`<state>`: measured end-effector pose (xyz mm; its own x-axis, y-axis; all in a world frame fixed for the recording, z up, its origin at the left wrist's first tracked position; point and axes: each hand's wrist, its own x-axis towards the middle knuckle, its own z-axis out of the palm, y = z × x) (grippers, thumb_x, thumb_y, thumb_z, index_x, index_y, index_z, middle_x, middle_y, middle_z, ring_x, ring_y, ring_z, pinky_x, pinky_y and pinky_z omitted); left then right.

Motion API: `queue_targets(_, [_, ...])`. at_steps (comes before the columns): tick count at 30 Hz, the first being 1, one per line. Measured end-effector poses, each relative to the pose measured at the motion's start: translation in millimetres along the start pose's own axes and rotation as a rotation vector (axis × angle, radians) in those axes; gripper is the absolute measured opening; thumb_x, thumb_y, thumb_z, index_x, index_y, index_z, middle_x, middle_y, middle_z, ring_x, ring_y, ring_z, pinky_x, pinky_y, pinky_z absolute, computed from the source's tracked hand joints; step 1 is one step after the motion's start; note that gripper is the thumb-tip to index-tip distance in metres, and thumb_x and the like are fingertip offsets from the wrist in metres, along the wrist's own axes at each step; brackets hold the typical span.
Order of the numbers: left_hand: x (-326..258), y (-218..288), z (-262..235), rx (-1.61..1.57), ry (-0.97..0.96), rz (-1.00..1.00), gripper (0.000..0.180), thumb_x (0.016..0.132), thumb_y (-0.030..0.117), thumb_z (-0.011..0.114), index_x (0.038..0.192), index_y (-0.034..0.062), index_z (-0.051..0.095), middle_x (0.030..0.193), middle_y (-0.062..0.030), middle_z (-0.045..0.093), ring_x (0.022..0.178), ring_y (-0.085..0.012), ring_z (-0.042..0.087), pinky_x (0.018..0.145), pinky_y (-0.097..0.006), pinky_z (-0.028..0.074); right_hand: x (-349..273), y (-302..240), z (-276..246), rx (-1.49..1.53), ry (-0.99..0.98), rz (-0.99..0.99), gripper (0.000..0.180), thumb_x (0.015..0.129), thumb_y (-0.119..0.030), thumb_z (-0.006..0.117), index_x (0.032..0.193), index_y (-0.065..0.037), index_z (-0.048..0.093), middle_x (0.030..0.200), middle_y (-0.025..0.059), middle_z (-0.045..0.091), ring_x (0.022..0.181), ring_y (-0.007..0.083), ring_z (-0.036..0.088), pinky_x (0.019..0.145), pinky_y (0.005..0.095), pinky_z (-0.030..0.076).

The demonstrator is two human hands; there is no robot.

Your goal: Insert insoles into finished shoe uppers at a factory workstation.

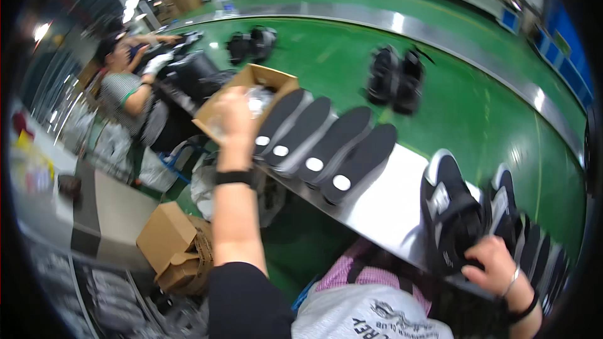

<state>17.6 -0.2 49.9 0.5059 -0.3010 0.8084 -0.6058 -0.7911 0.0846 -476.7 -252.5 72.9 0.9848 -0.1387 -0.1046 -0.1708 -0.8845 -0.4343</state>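
Note:
My left hand [233,112], with a black band on its wrist, reaches over the near side of an open cardboard box [276,77]. Crumpled clear plastic [259,97] shows inside the box; motion blurs my fingers, and whatever they hold is hidden. Several black insoles [342,135] with white round stickers lie in a row right of the box. At the right, my right hand [493,265] is beside the heel of a black sneaker [449,213] with a white toe edge, thumb and fingers apart. A second black sneaker [501,198] stands just beyond it.
More black insoles [534,251] line the right end of the pale work table [389,204]. Past it, dark shoes [396,78] rest on a green conveyor belt [326,50]. Cardboard cartons [166,235] stand below left. A person [129,94] handles black items at the far left.

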Motion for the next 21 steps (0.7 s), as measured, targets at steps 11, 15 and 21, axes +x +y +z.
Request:
queue_targets(11, [-87, 225, -81, -1.271, -0.969, -0.135, 0.013, 0.083, 0.011, 0.052, 0.089, 0.0008, 0.06, 0.082, -0.0064, 0.06, 0.074, -0.012, 0.055, 0.066, -0.024, 0.043, 71, 38, 16, -0.002, -1.011, 0.305, 0.052, 0.07, -0.034, 0.054, 0.101, 0.007, 0.051, 0.088, 0.0223, 0.059, 0.084, 0.0327, 0.058, 0.077, 0.0392, 0.042])
queue_targets(15, [-138, 282, -93, -1.419, -1.185, 0.105, 0.025, 0.077, 0.01, 0.058, 0.099, 0.0001, 0.056, 0.091, -0.0127, 0.058, 0.084, -0.022, 0.056, 0.075, -0.03, 0.044, 79, 16, 9, -0.06, -0.901, 0.251, 0.056, 0.07, -0.035, 0.052, 0.103, 0.01, 0.047, 0.084, 0.0219, 0.06, 0.083, 0.034, 0.058, 0.076, 0.0384, 0.044])
queue_targets(21, [-170, 340, -64, -1.205, -0.65, 0.251, 0.044, 0.07, 0.017, 0.058, 0.107, -0.0049, 0.047, 0.101, -0.02, 0.05, 0.097, -0.0337, 0.047, 0.083, -0.041, 0.039, 66, 18, 17, -0.041, -0.699, 0.206, 0.057, 0.071, -0.04, 0.052, 0.109, 0.002, 0.048, 0.102, 0.0224, 0.054, 0.097, 0.0337, 0.052, 0.088, 0.0496, 0.034])
